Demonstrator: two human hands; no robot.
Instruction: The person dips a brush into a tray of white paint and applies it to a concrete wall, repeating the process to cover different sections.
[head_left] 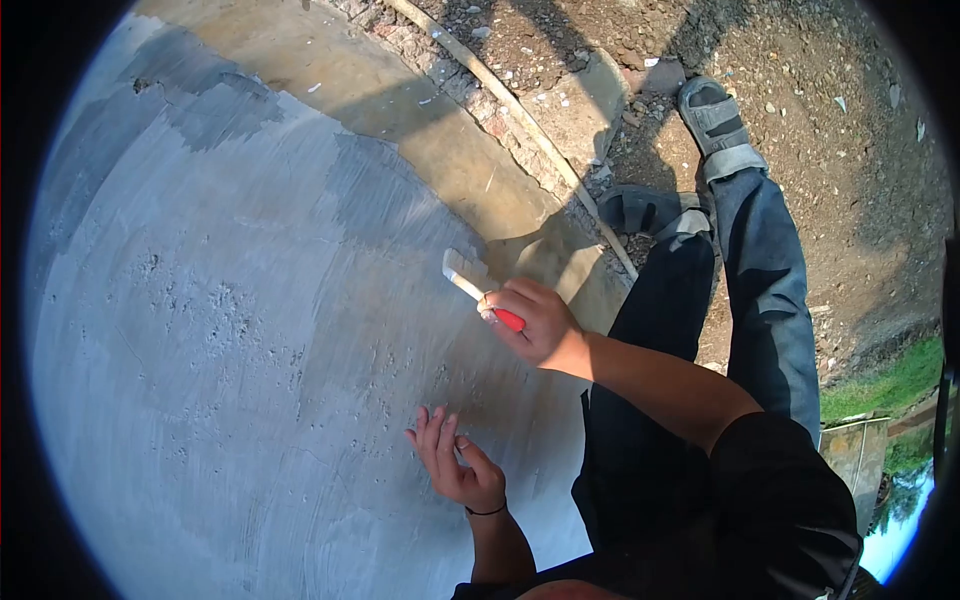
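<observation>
My right hand (pixel 540 322) is closed around the handle of a brush (pixel 465 279). Pale bristles point up and left, over the grey plastered surface (pixel 220 330), near its border with a brown patch; whether they touch it cannot be told. A red part of the handle shows at my fingers. Lower down, my left hand (pixel 460 465) is raised in front of the same surface with its fingers spread and slightly bent, holding nothing. It wears a dark band at the wrist. Brush strokes and rough, pitted spots mark the grey surface.
A long pale hose or pole (pixel 520 118) runs diagonally along the brown concrete edge (pixel 400 95). Beyond it lies stony soil (pixel 830 140). My legs in dark trousers (pixel 765 290) and sandals (pixel 715 115) extend up at the right. Grass (pixel 880 380) shows at the far right.
</observation>
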